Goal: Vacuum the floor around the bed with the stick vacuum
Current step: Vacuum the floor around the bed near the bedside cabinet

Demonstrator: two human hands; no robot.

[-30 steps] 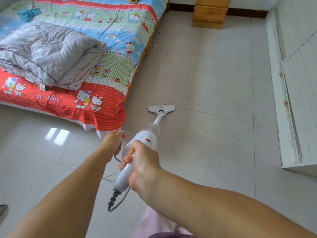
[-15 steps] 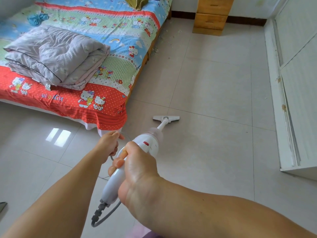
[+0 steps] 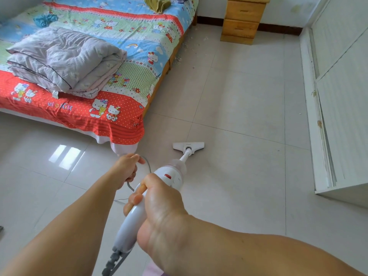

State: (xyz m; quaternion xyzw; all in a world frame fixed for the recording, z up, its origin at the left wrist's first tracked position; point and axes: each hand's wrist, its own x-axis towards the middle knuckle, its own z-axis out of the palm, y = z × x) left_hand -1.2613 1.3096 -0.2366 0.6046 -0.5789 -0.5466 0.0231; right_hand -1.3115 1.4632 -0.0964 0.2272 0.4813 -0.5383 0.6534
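My right hand [image 3: 159,206] grips the handle of the white stick vacuum [image 3: 171,176]. Its flat floor head [image 3: 188,146] rests on the pale tiled floor [image 3: 239,116], just right of the bed's near corner. My left hand [image 3: 127,168] is closed around a loop of the grey power cord [image 3: 148,166], left of the vacuum body. The bed [image 3: 111,62] with its colourful cartoon sheet fills the upper left. Small bits of debris [image 3: 180,58] lie along the bed's right side, farther back.
A folded grey quilt [image 3: 65,60] lies on the bed. A wooden nightstand [image 3: 242,18] stands at the back wall. A white wardrobe [image 3: 342,96] lines the right side. Open tiles stretch between bed and wardrobe.
The view has tilted up and the vacuum handle has come closer to me. The floor head stays just right of the bed corner. Both hands keep their grips.
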